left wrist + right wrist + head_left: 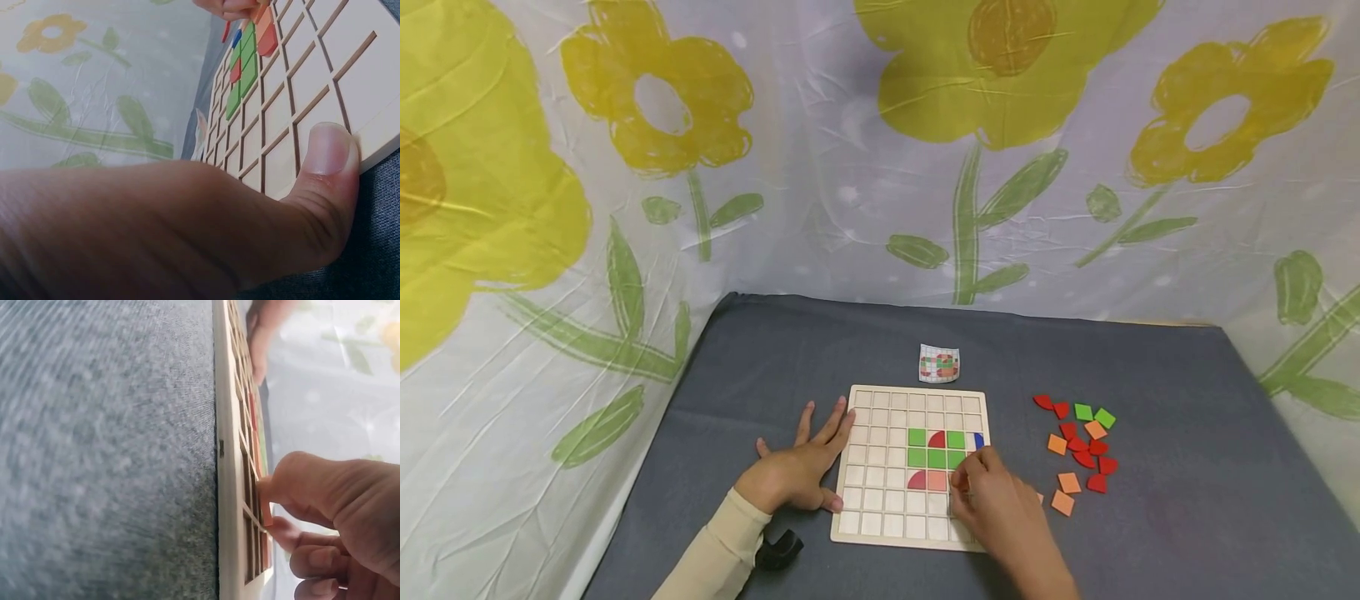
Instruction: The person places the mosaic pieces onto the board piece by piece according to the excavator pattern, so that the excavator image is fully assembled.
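Note:
A pale wooden grid board (856, 476) lies on the dark tabletop. Along its left edge rests my left hand (805, 473), fingers spread; in the left wrist view its thumb (328, 153) presses the frame. My right hand (1003, 504) is over the board's right side. Between its thumb and a finger it pinches an orange tile (267, 512), right at the grid cells. Set in the board are several green tiles (936, 458), red quarter-circle tiles (917, 480), a salmon-coloured square tile (937, 481) and a blue tile (978, 441). My right hand hides some cells.
Right of the board lie loose red tiles (1078, 445), orange square tiles (1062, 502) and green square tiles (1083, 412). Behind the board is a small printed pattern card (939, 364). A black strap (780, 551) shows by the left wrist. A flowered curtain (827, 192) surrounds the table.

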`<state>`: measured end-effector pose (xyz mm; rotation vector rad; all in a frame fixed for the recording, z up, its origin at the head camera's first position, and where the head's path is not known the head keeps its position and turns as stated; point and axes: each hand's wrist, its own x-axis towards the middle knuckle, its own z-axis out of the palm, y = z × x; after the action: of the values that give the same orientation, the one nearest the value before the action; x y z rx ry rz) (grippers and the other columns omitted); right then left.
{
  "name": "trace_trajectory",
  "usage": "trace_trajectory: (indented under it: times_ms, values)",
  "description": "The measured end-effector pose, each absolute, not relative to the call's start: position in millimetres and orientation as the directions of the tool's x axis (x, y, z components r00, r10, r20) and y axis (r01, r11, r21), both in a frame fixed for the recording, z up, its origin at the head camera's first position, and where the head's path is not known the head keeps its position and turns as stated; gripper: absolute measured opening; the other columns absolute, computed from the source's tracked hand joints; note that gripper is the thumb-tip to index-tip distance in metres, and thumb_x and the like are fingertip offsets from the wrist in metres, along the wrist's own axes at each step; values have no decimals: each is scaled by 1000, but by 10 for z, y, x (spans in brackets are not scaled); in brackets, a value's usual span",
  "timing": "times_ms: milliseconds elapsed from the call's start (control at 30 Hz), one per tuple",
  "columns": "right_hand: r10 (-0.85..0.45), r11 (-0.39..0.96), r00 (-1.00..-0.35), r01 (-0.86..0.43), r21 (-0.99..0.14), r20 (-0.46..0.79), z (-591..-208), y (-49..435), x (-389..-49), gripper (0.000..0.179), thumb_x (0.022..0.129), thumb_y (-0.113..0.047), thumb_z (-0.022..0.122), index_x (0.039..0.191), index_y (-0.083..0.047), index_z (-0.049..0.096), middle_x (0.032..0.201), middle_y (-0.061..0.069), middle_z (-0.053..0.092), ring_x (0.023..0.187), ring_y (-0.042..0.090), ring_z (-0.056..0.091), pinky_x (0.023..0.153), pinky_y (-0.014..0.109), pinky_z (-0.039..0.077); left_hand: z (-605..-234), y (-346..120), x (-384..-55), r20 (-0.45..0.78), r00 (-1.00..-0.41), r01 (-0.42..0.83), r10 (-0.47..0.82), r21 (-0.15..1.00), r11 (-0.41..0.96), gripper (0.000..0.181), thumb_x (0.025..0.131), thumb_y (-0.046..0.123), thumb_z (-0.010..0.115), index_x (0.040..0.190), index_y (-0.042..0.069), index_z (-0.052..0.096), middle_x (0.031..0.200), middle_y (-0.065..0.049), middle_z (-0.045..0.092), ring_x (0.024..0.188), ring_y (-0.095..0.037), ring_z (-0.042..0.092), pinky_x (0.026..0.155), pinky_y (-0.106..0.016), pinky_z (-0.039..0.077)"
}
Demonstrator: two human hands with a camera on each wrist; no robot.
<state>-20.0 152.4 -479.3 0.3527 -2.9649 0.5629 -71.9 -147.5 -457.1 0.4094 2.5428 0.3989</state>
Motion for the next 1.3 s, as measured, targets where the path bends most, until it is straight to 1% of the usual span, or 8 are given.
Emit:
trace_trajectory:
  times_ms: [300,533,800,1133,1300]
  values:
    - [-186,923,-977,-209,-323,103,-4783,1481,-206,18,85,-19,88,83,-21,71,89,-3,53,63,6,47,53,25,42,-4557,-1484,-705,-447,-817,208,364,361,909,130,76,37,94,173,24,9,179,4,-8,162,-40,-15,93,-99,6]
    - [-180,924,-977,-207,-322,111,-4783,1486,-197,19,87,-20,87,82,-21,69,88,-3,52,61,7,45,51,25,40,-4574,-1488,-711,-450,-815,206,365,364,908,130,76,37,94,173,25,8,179,5,-9,162,-40,-16,93,-99,6]
    - [-195,915,-972,-228,-333,130,-4776,1502,-193,20,83,-17,92,84,-22,73,88,-7,56,65,4,50,55,26,45,-4600,-1487,-721,-442,-817,210,369,368,906,132,75,36,95,173,25,8,179,5,-8,162,-41,-15,92,-99,5]
    - [-211,908,-967,-249,-338,145,-4745,1514,-196,21,80,-15,94,82,-22,74,87,-11,57,65,3,52,53,25,44,-4599,-1485,-723,-451,-815,204,362,362,910,131,75,38,94,173,27,7,178,6,-10,162,-39,-16,93,-99,5]
    - [-221,906,-965,-258,-335,144,-4718,1512,-194,21,79,-15,94,82,-21,75,86,-12,57,64,3,54,51,25,43,-4592,-1477,-728,-458,-814,201,358,356,913,131,76,38,94,173,27,7,178,7,-11,162,-39,-17,94,-99,6]
